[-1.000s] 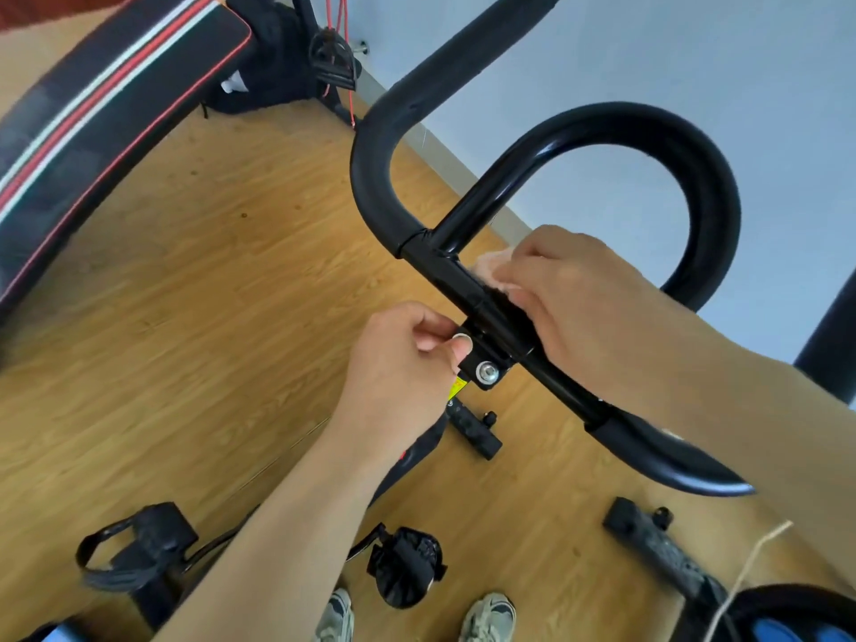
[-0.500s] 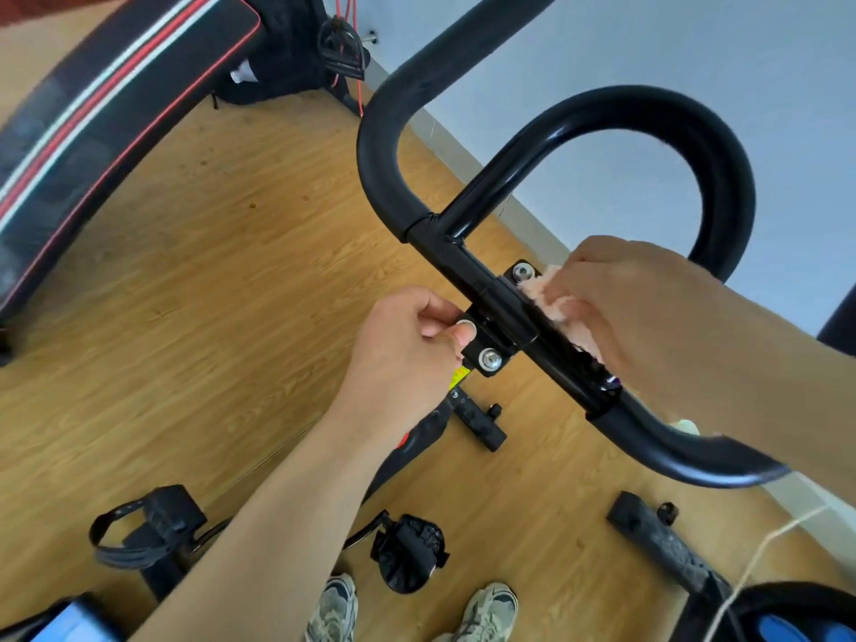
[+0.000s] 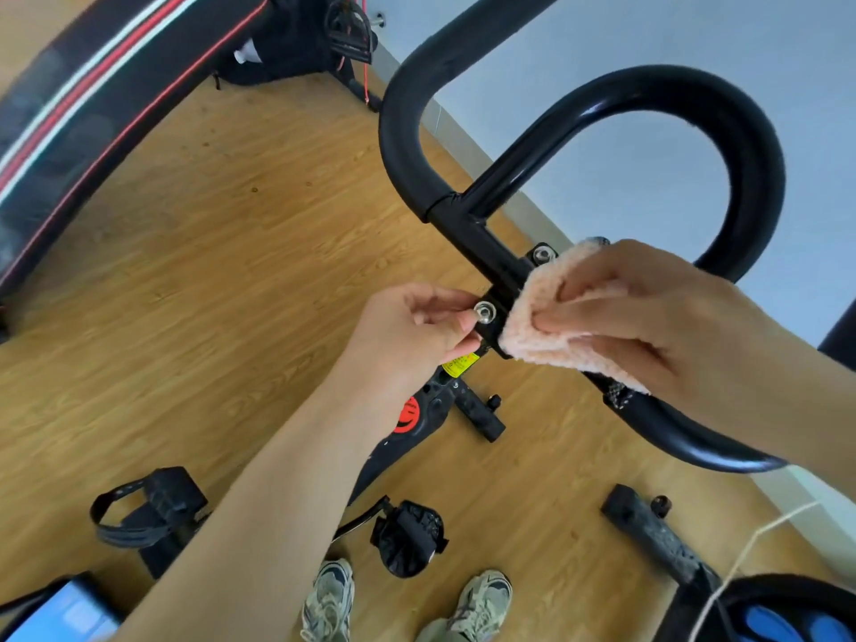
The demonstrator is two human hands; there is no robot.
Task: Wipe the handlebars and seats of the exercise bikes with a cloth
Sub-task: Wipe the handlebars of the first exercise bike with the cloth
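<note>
- A black padded bench (image 3: 92,99) with red and white stripes is slanting across the upper left.
- A wooden floor (image 3: 208,271) is running beneath it.
- A pale wall (image 3: 695,39) is meeting the floor along a light baseboard (image 3: 468,136).
- A thin pale cord (image 3: 759,532) is trailing at the lower right.

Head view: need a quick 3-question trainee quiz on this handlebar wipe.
1. True or false: the left hand holds the pink cloth.
2. Where is the cloth? A: draped over a pedal. B: held against the middle of the handlebar by the right hand. C: lying on the floor.
3. Fill in: the left hand's fingers pinch the clamp bracket beside a silver ___.

Key: 1 false; 2 B; 3 bolt.
</note>
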